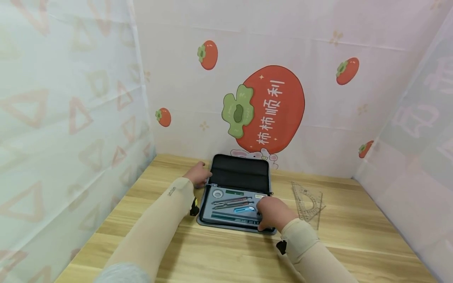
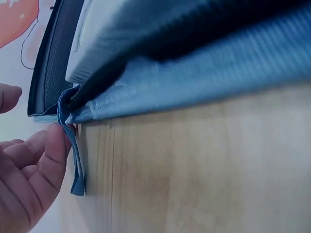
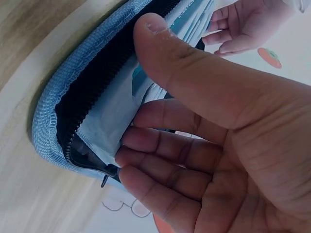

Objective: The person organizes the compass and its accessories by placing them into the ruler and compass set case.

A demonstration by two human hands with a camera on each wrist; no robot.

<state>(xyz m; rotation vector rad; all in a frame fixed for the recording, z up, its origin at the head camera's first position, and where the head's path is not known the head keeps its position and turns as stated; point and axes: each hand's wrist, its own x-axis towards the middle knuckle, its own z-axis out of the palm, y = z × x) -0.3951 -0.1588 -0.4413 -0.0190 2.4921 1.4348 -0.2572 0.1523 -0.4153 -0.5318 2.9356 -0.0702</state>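
A grey-blue zip case lies unfolded, its black lid (image 1: 240, 173) raised at the back. In its front half sits a grey tray (image 1: 220, 211) with a white tape ring (image 1: 214, 193), metal drawing compasses (image 1: 231, 201), a blue cutter (image 1: 244, 210) and dark green pencils (image 1: 230, 217). My left hand (image 1: 198, 174) is at the lid's left edge; in the left wrist view its fingertips touch the case by a fabric tab (image 2: 77, 170), thumb apart. At the tray's right end, my right hand (image 1: 276, 214) rests its loosely bent fingers, the thumb (image 3: 160, 48) over the front edge.
Clear plastic set squares (image 1: 301, 198) lie on the wooden table (image 1: 219, 255) right of the case. A printed cloth backdrop (image 1: 177, 78) stands behind the table, with cloth walls on both sides.
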